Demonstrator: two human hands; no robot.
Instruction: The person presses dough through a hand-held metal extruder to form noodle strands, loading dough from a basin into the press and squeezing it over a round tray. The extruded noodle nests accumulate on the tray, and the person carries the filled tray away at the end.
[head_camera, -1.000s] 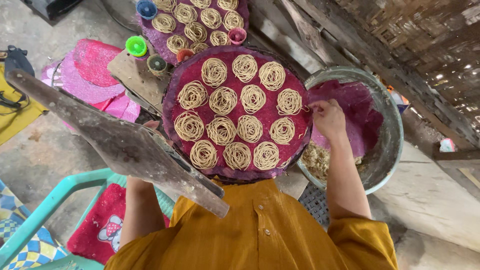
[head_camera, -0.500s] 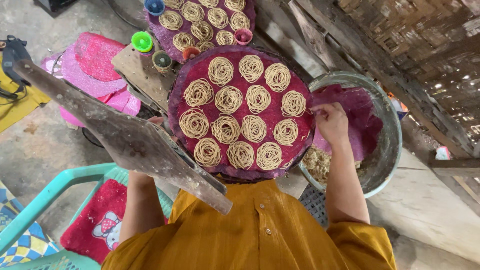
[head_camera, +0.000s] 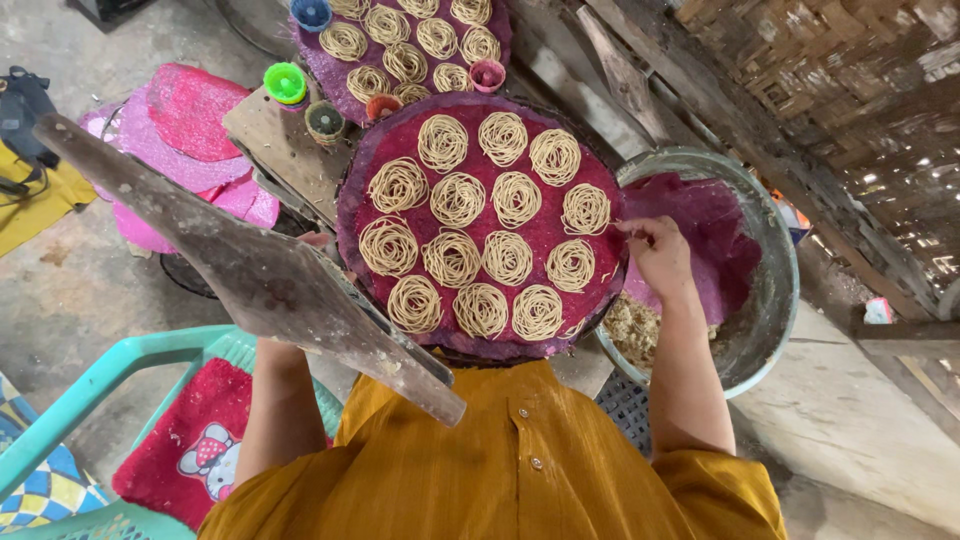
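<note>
Round tray: we see a woven disc, magenta with a purple rim, at the centre of the frame.
Noodle coils: thin pale strands wound into flat spirals lie in rows across the tray, close together but apart.
Right hand: our fingers are pinched together at the tray's right edge, beside the outermost coil; whether they grip the rim or a strand we cannot tell.
Left hand: mostly hidden behind the wooden plank, at the tray's left edge; we cannot tell how its fingers are set.
Metal basin: round and grey, right of the tray, it holds a purple cloth and a clump of pale dough.
Second tray: at the top, also covered with coils.
Open room: bare concrete floor at left.
</note>
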